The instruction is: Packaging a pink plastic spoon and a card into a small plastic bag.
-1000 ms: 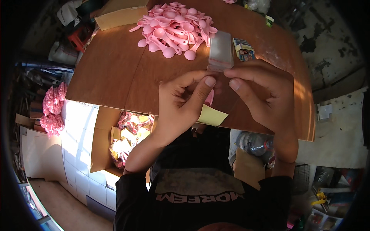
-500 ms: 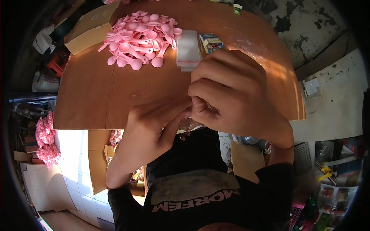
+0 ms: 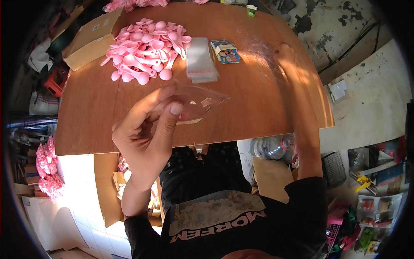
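My left hand [image 3: 148,118] is raised over the near part of the table, thumb pressed against the fingers. Pinched there is a clear plastic bag [image 3: 211,98], its free end pointing right; something small and pinkish shows by the fingertips, too unclear to name. My right arm reaches far across, and my right hand [image 3: 284,55] rests by a heap of thin clear plastic scraps [image 3: 258,48] at the right. Glare and blur hide what its fingers do. Between the hands and farther back lie a stack of clear plastic bags [image 3: 200,58] and a banded stack of printed cards [image 3: 225,52].
A big pile of pink plastic measuring spoons [image 3: 144,49] covers the far left of the brown table [image 3: 250,108]. Behind it sits a cardboard box [image 3: 92,36]. Pink bundles [image 3: 133,3] lie at the far edge. Below the table stand a large clear bottle [image 3: 271,147] and cartons.
My hands have come apart. The right swung away to the far right beside the plastic scraps, while the left kept the clear bag and turned upward with it.
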Available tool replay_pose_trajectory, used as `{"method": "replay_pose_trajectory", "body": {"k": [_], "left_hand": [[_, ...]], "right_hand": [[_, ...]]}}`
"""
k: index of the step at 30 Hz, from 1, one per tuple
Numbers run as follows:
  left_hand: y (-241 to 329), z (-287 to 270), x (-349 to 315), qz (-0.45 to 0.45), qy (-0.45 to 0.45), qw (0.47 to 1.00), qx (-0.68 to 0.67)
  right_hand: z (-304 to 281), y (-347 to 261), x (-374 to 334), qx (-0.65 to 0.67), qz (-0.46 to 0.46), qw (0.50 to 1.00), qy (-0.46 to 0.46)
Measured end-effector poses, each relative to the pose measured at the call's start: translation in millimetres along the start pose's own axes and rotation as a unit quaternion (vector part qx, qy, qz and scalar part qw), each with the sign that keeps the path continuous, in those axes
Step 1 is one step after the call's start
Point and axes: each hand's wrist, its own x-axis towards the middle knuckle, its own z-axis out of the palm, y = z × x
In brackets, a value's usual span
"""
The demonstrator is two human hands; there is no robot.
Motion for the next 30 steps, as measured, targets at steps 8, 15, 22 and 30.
{"method": "replay_pose_trajectory", "body": {"k": [8, 15, 22, 30], "left_hand": [[-26.9, 5.9, 17.5, -0.06, 0.008, 0.998, -0.025], [-27.4, -1.6, 20.5, -0.025, 0.023, 0.994, -0.106], [-45.1, -18.5, 16.6, 0.005, -0.14, 0.99, -0.018], [-47.7, -25.2, 2.0, -0.125, -0.058, 0.984, -0.11]], "right_hand": [[-89.0, -146.6, -106.8, 0.544, -0.353, 0.757, -0.073], [-123.2, -214.1, -139.8, 0.493, -0.34, 0.785, 0.157], [-121.0, -218.3, -137.4, 0.51, -0.352, 0.779, 0.092], [-103.8, -223.2, -142.6, 0.686, -0.219, 0.683, -0.12]]}}
